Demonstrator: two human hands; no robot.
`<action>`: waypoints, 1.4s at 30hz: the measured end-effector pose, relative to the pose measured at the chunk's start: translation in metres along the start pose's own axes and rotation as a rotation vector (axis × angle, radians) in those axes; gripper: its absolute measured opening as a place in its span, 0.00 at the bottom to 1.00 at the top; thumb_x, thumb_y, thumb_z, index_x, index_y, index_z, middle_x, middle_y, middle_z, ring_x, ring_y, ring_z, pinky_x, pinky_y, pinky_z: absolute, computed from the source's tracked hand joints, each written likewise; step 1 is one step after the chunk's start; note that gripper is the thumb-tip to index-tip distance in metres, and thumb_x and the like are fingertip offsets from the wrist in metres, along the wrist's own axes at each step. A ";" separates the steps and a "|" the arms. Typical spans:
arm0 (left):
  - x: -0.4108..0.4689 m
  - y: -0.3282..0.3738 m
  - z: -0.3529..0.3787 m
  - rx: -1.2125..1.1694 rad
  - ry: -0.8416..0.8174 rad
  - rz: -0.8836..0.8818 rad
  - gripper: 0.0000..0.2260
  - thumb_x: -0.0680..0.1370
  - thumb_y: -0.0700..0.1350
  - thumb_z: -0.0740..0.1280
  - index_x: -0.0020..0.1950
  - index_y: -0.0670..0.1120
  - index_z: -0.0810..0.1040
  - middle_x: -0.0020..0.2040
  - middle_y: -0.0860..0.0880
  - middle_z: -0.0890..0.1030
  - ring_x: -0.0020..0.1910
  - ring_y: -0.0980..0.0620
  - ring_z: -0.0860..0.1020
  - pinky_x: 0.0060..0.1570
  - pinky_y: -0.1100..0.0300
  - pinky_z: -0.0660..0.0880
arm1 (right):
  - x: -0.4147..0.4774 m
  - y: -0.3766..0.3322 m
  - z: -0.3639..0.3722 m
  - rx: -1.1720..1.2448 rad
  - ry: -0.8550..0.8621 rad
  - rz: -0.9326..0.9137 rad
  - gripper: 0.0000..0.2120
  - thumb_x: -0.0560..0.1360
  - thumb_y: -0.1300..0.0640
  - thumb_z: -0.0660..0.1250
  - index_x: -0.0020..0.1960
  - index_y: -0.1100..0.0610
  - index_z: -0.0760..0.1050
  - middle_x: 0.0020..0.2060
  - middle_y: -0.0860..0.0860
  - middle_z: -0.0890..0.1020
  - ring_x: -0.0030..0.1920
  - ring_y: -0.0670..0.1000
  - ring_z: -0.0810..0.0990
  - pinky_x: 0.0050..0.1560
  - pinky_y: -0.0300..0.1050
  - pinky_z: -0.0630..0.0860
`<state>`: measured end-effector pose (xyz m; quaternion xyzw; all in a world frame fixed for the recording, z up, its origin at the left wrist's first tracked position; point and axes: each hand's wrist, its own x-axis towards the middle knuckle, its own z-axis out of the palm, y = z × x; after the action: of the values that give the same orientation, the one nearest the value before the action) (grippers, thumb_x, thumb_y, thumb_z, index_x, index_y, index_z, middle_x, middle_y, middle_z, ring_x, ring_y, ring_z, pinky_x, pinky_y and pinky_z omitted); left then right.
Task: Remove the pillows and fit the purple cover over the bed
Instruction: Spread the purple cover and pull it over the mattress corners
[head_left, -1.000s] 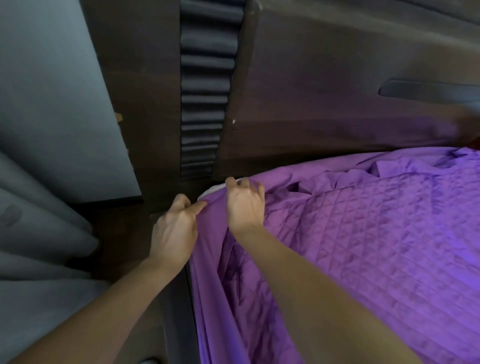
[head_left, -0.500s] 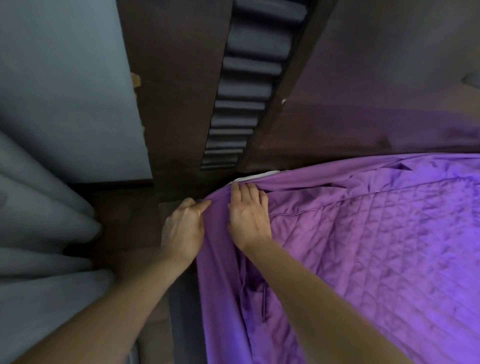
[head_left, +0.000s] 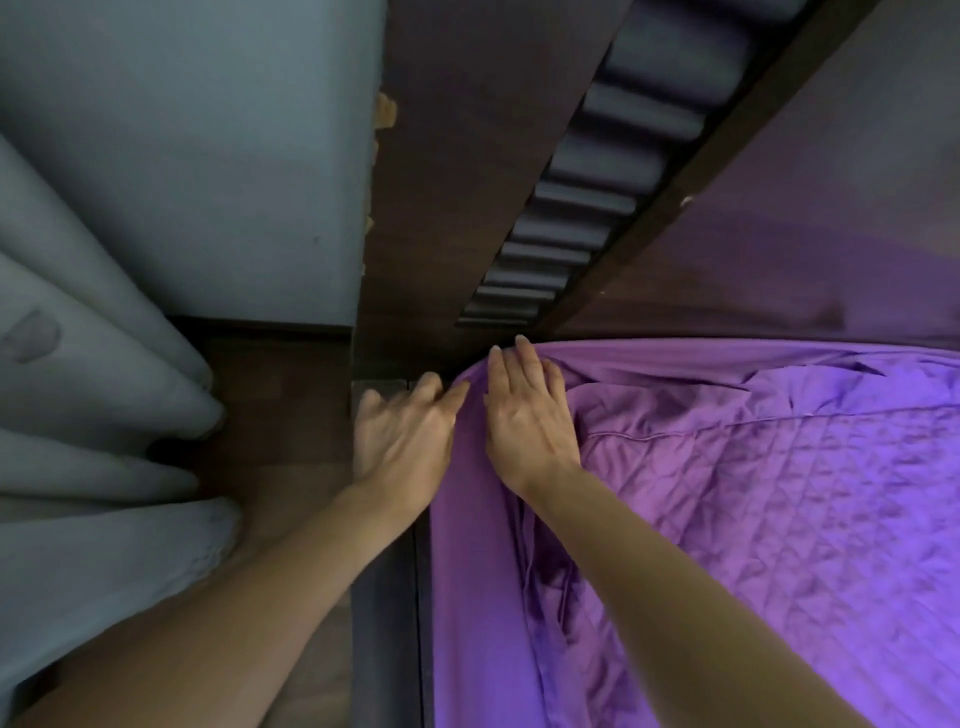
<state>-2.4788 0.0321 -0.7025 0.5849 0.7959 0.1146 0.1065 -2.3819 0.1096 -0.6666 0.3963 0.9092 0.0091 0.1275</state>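
Note:
The purple quilted cover (head_left: 779, 509) lies over the bed and fills the right half of the view, wrinkled near the corner. Its smooth side skirt (head_left: 467, 597) hangs down the bed's left side. My right hand (head_left: 530, 415) lies flat on the cover at the top-left corner, fingers straight and pointing at the headboard. Just left of that corner is my left hand (head_left: 405, 441), blurred, its fingers spread over the floor gap and its thumb against the cover's edge. No pillows are in view.
The dark wooden headboard (head_left: 779, 234) runs along the top, with a ribbed padded panel (head_left: 587, 197) set into it. Grey curtain folds (head_left: 88, 415) hang at the left beside a blue-grey wall (head_left: 208, 156). Brown floor (head_left: 280, 415) shows in the narrow gap beside the bed.
The cover's corner has gone over the mattress corner, and the white edge no longer shows. My left hand has let go of the fabric and spread its fingers. The view has moved closer.

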 end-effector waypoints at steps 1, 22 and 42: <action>0.003 -0.001 0.002 -0.003 -0.021 -0.022 0.21 0.79 0.44 0.57 0.72 0.54 0.63 0.59 0.49 0.74 0.46 0.48 0.79 0.47 0.53 0.67 | 0.002 0.000 -0.001 -0.007 -0.075 -0.025 0.28 0.75 0.59 0.43 0.73 0.68 0.57 0.71 0.60 0.65 0.75 0.59 0.56 0.71 0.58 0.57; -0.008 -0.011 0.068 -0.421 -0.257 -0.160 0.21 0.80 0.49 0.54 0.73 0.60 0.57 0.56 0.48 0.71 0.52 0.45 0.76 0.54 0.53 0.66 | -0.012 -0.035 0.018 -0.481 -0.338 -0.239 0.28 0.80 0.53 0.48 0.75 0.65 0.48 0.75 0.60 0.52 0.75 0.62 0.40 0.68 0.67 0.36; -0.058 -0.022 0.086 -1.607 -0.364 -0.557 0.06 0.77 0.36 0.63 0.48 0.47 0.71 0.43 0.46 0.78 0.41 0.53 0.75 0.45 0.61 0.72 | 0.012 -0.037 0.008 -0.740 -0.437 -0.383 0.21 0.77 0.52 0.56 0.69 0.54 0.68 0.71 0.53 0.65 0.71 0.57 0.58 0.69 0.66 0.46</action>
<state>-2.4556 -0.0244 -0.7891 0.1258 0.5586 0.5163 0.6369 -2.4140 0.0925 -0.6818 0.1417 0.8535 0.2251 0.4480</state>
